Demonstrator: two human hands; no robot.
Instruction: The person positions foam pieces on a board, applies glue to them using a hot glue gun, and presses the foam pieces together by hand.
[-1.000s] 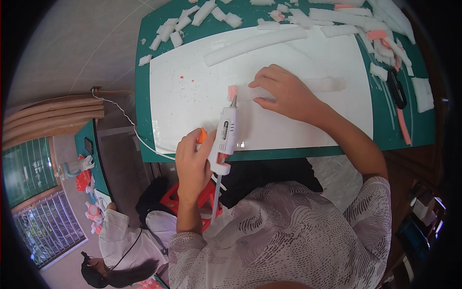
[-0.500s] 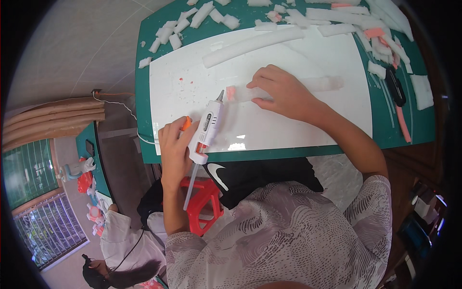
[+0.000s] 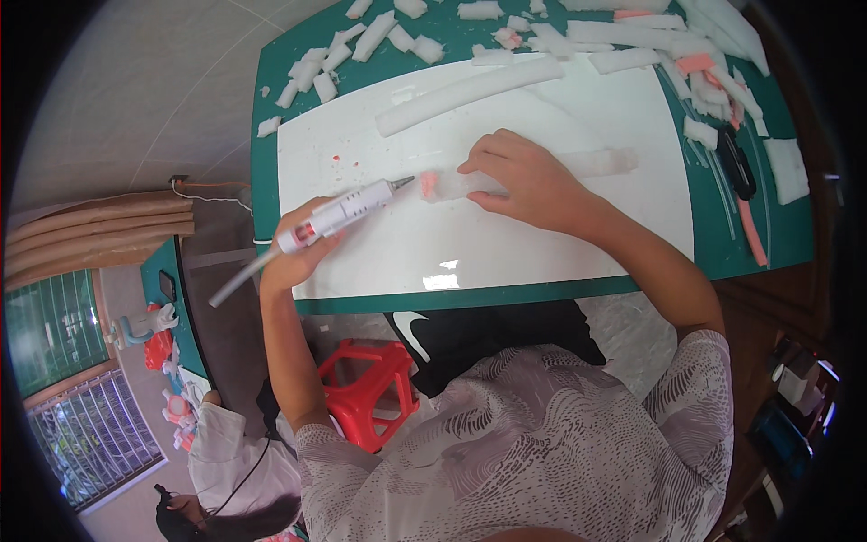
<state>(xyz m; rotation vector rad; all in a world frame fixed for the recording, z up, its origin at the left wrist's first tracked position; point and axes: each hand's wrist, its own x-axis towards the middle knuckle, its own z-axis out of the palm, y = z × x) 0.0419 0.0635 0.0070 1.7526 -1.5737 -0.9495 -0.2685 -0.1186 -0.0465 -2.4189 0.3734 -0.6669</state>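
Foam strip point(image 3: 533, 172), white with a pink end, lies on the white board point(image 3: 379, 154) at the table's middle. We pin it flat under our right hand point(image 3: 528, 176), fingers spread over it, so it cannot roll. Our left hand point(image 3: 302, 248) grips the glue gun point(image 3: 339, 212), its nozzle aimed at the pink end, just beside it. Foam scraps point(image 3: 361, 41) lie near the green mat's point(image 3: 271, 108) far edge.
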